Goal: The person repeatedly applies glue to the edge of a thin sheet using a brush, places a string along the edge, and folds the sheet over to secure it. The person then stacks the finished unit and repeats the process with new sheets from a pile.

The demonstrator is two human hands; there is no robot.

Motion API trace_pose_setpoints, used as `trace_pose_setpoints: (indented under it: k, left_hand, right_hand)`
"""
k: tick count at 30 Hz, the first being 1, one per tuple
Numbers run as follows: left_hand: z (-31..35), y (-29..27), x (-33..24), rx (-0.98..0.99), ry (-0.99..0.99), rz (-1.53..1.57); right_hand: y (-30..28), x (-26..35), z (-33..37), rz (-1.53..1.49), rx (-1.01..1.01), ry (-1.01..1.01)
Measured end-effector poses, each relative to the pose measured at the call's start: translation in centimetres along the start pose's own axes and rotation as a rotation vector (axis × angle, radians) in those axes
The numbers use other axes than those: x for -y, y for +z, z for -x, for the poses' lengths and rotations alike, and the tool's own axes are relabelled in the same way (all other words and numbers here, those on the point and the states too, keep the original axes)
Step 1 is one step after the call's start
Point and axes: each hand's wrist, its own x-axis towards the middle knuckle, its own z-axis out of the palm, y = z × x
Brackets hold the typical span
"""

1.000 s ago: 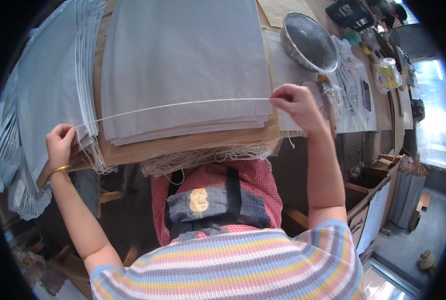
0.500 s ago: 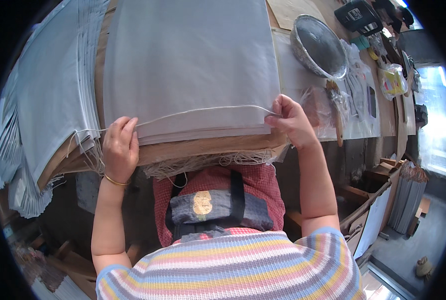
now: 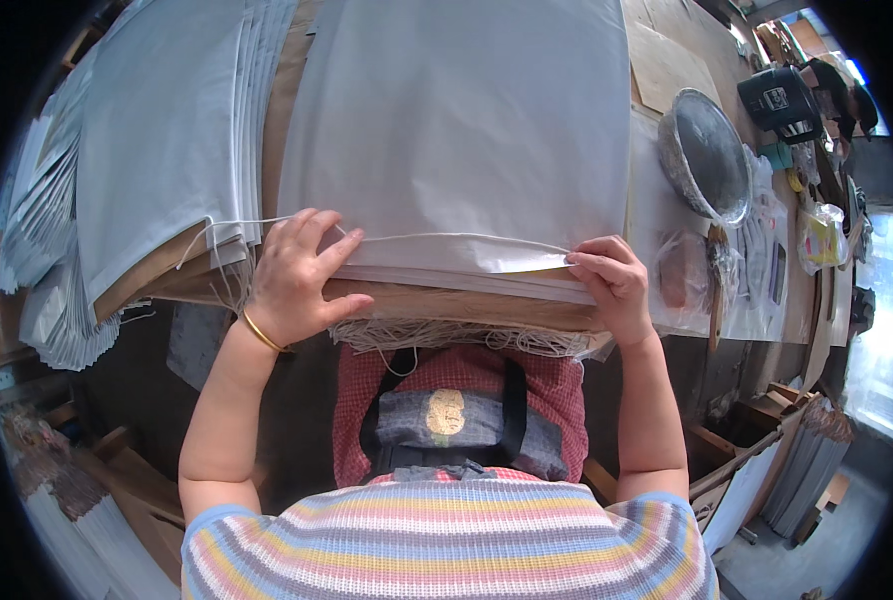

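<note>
Cord [image 3: 457,235], thin and white, crosses smooth grey sheets [image 3: 457,130].

Daylight reaches us through the window [image 3: 887,325] at far right, burnt out to bluish white. A soft sheen lies on the pale sheets [image 3: 457,130], with deep shadow beneath the desk [image 3: 702,37]. Straight edges bow toward black fisheye margins, where detail softens.

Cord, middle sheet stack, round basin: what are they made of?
Cord: probably cotton or similar fibre, matte off-white, curving softly. Middle sheet stack: likely paper, smooth pale grey, faint sheen, thin layered edges. Round basin: perhaps metal, dull grey, mottled rim; plastic possible.
</note>
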Motion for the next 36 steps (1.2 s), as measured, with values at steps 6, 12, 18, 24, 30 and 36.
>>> trace_pose_setpoints:
  k: [6,12,18,24,30,36]
  left_hand:
    - [-0.4,2.0,0.7,-0.244,0.241,-0.26]
    - [-1.0,1.5,1.3,-0.159,-0.045,0.409]
    - [-2.6,2.7,1.3,0.042,-0.459,0.342]
    - [-2.4,3.9,-0.4,-0.003,-0.52,-0.229]
    - [-3.7,3.9,-6.9,0.254,-0.082,-0.03]
    - [0.3,4.5,-1.5,0.298,-0.318,-0.189]
  right_hand:
    - [-0.4,0.3,-0.2,-0.204,0.042,0.226]
    - [-1.3,0.2,-0.5,-0.281,0.083,0.385]
    - [1.0,0.1,-1.5,0.117,-0.029,0.431]
    - [3.2,0.3,-0.4,0.559,-0.187,0.26]
    - [9.0,8.2,-2.1,0.384,0.302,-0.03]
    - [3.7,3.0,2.3,0.635,0.198,0.491]
